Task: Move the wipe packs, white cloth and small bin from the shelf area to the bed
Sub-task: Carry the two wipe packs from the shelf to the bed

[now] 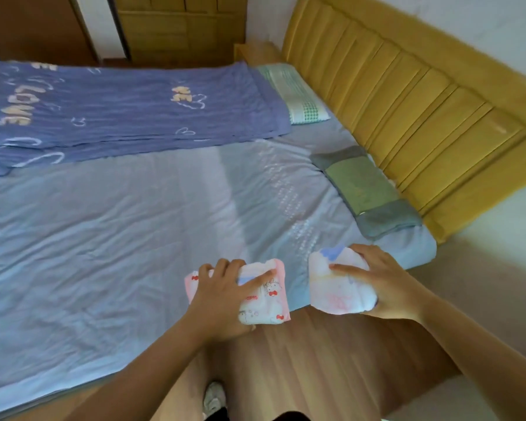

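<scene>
Blue-sheeted bed [110,238] ahead, near edge: left hand [222,294] grips a pink wipe pack [266,299], right hand [386,287] clutches a white wipe pack [334,287], both over the bed's edge.

Home bedroom. Bed [134,238] fills most of view, light blue sheet, edge running 8 to 4 o'clock. Folded purple-blue quilt [119,113] with "LOVE" lettering at 10–11 o'clock. Mustard padded headboard [407,117] at 1–2 o'clock against white wall. Two pillows along it: green-checked pillow [298,95] at 12–1, grey-green pillow [365,189] at 2–3. Wooden wardrobe doors [176,25] at 12 o'clock, darker wooden door [34,25] at 11. Wood-look floor [331,360] at 5–6 o'clock. Domestic bedding, no work gear.
</scene>
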